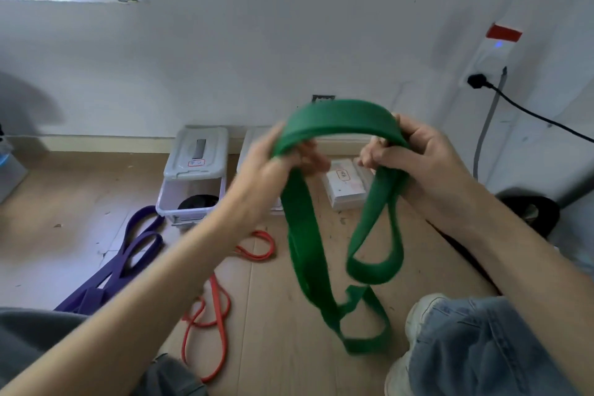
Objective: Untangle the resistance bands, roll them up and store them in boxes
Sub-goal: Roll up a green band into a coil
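Note:
A wide green resistance band [340, 119] arches between my two raised hands, and its loops hang twisted down toward the floor. My left hand [273, 164] grips the band's left end. My right hand [414, 157] grips the right end, fingers curled round it. A purple band [128, 254] lies folded on the floor at the left. A thin orange band [218, 309] snakes over the floor under my left forearm. A clear storage box [193, 190] with a grey lid raised holds a rolled black band [197, 202].
A second box [347, 183] stands by the wall behind the green band, mostly hidden. A black cable [530, 112] runs from a wall socket at the right. My knee in jeans and a white shoe [424, 315] sit at lower right on the wooden floor.

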Motion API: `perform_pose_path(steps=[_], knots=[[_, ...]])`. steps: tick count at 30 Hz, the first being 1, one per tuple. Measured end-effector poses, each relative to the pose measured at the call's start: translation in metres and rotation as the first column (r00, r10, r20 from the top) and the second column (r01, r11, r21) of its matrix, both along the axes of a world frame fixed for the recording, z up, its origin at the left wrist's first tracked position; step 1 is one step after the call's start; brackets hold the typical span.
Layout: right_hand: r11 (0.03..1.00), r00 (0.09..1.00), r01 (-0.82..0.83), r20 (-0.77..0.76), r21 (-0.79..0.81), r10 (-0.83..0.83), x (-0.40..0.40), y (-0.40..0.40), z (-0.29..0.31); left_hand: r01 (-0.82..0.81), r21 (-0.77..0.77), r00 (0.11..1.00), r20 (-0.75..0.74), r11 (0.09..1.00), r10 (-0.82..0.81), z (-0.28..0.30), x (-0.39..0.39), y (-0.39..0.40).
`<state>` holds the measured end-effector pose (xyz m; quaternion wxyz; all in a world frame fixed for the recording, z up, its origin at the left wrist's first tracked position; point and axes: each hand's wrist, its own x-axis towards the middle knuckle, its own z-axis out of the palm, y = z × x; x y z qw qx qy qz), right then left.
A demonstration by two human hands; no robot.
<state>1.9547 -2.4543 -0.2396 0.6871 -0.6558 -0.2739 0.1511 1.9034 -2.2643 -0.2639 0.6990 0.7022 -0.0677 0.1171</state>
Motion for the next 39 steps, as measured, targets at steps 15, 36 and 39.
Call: perform_pose_path(steps=[15,36,39], knots=[[0.979,0.997,0.05,0.065,-0.197,-0.037,-0.015,0.023,-0.011,-0.051,0.643,0.991,-0.06,0.764,0.117,-0.054,0.0,-0.009],[1.0,0.998,0.028,-0.055,0.009,-0.028,-0.012,0.023,-0.007,0.029,0.678,0.986,-0.138,0.735,0.089,-0.048,-0.009,-0.008],[0.998,0.99,0.033,-0.135,0.052,-0.026,-0.003,0.016,-0.004,0.122,0.734,0.966,-0.244,0.668,0.091,-0.087,-0.018,-0.005]])
